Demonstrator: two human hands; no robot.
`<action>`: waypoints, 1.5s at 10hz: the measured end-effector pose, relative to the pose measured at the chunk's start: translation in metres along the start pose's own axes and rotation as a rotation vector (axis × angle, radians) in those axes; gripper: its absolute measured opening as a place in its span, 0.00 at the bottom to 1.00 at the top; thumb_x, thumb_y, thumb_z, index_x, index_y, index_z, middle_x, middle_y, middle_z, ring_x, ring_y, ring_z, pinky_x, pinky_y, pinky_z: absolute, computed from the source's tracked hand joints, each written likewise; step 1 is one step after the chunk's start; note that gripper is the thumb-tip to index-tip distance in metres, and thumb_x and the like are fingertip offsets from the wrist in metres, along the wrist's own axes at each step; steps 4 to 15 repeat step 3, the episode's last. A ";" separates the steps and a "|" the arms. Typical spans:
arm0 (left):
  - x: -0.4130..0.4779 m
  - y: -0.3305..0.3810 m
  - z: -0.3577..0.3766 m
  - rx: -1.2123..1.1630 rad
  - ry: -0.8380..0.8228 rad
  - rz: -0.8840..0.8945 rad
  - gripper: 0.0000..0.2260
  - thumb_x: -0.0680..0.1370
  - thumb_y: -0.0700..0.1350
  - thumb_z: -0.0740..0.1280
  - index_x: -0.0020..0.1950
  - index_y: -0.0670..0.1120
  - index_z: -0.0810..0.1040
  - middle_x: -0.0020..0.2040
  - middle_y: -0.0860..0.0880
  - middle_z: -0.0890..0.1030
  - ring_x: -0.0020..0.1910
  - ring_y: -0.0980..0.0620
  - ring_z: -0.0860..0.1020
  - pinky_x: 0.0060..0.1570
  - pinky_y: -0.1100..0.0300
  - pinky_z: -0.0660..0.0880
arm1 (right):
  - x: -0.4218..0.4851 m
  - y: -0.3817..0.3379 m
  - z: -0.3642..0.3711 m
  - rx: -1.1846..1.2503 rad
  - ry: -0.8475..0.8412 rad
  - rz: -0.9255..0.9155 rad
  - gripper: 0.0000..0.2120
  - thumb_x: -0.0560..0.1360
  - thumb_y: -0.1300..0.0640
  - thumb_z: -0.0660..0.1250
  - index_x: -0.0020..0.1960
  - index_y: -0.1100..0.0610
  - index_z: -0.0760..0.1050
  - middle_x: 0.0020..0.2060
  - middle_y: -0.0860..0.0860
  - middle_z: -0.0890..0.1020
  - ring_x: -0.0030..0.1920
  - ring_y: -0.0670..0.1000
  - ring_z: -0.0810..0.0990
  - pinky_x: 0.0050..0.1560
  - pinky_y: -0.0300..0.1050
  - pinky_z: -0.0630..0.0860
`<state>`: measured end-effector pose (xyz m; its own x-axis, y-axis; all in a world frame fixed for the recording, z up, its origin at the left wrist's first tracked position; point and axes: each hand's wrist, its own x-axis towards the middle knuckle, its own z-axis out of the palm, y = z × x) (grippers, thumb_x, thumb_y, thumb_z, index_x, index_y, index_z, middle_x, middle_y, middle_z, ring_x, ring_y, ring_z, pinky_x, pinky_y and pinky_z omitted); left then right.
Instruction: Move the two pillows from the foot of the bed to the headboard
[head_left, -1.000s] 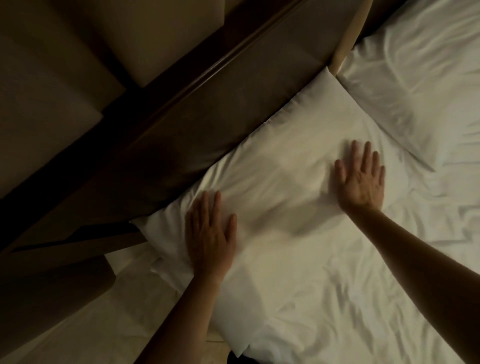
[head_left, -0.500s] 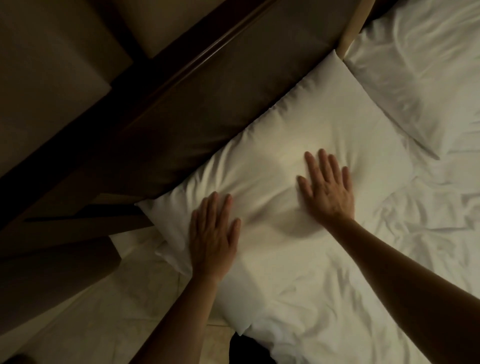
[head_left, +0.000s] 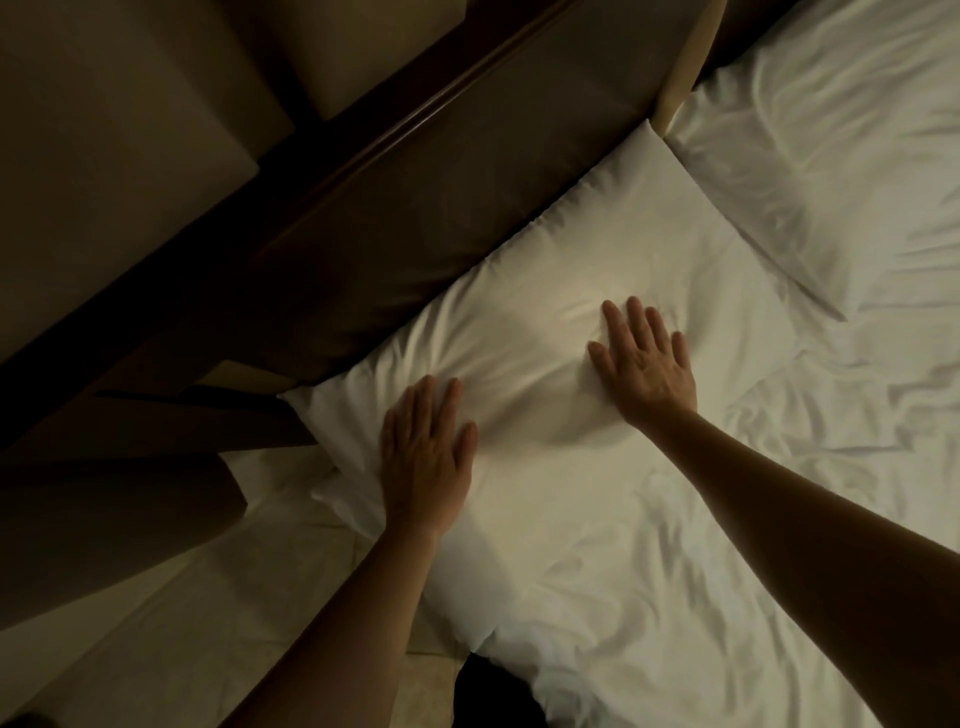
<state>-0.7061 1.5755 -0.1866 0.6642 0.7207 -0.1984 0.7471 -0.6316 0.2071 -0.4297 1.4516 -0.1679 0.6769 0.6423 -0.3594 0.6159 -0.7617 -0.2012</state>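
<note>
- Where the dark headboard (head_left: 395, 260) runs as a diagonal band from lower left to upper right, it sets the line against which both pillows are judged; the near pillow's long edge lies flush along it.
- Left hand (head_left: 423, 457): flat, palm down, fingers spread a little and pointing toward the headboard, pressing the near pillow's lower-left end, close to the corner that overhangs the bed's edge. This grip pinches nothing; it only bears down on the cloth.
- Near pillow (head_left: 545, 322): white, its long axis parallel to the headboard, running from the left hand's corner up to a corner beside the pale post (head_left: 680, 73). It lies directly under both hands, so neither hand need reach; the left hand is nearer the outer end, the right hand nearer the middle.
- Right hand (head_left: 644, 364): also flat and open, fingers slightly fanned, pressing a shallow dent with radiating creases into the pillow's middle. It holds nothing.
- Second pillow (head_left: 841, 171): white and rumpled, at upper right, its corner touching or just beside the near pillow's far end; whether it sits square to the headboard cannot be told, since the frame cuts it off.
- Bed sheet (head_left: 727, 545): wrinkled, filling the lower right under the right forearm.
- Judgement: both pillows appear placed at the headboard; what remains looks like smoothing, a stroke along the pillow's long axis.
</note>
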 end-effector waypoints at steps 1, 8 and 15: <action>0.000 0.004 -0.007 -0.013 -0.037 -0.023 0.27 0.85 0.61 0.52 0.84 0.56 0.58 0.83 0.47 0.63 0.81 0.45 0.63 0.77 0.43 0.61 | -0.004 -0.001 -0.014 0.033 -0.036 -0.010 0.31 0.79 0.30 0.39 0.78 0.38 0.39 0.80 0.47 0.44 0.78 0.52 0.43 0.76 0.58 0.45; -0.014 -0.003 -0.029 -0.037 -0.077 -0.039 0.28 0.84 0.61 0.49 0.82 0.50 0.64 0.80 0.45 0.68 0.79 0.43 0.66 0.76 0.45 0.65 | -0.036 -0.001 -0.051 0.057 0.026 -0.061 0.32 0.80 0.32 0.42 0.80 0.44 0.47 0.80 0.49 0.51 0.78 0.55 0.50 0.75 0.60 0.54; -0.014 -0.003 -0.029 -0.037 -0.077 -0.039 0.28 0.84 0.61 0.49 0.82 0.50 0.64 0.80 0.45 0.68 0.79 0.43 0.66 0.76 0.45 0.65 | -0.036 -0.001 -0.051 0.057 0.026 -0.061 0.32 0.80 0.32 0.42 0.80 0.44 0.47 0.80 0.49 0.51 0.78 0.55 0.50 0.75 0.60 0.54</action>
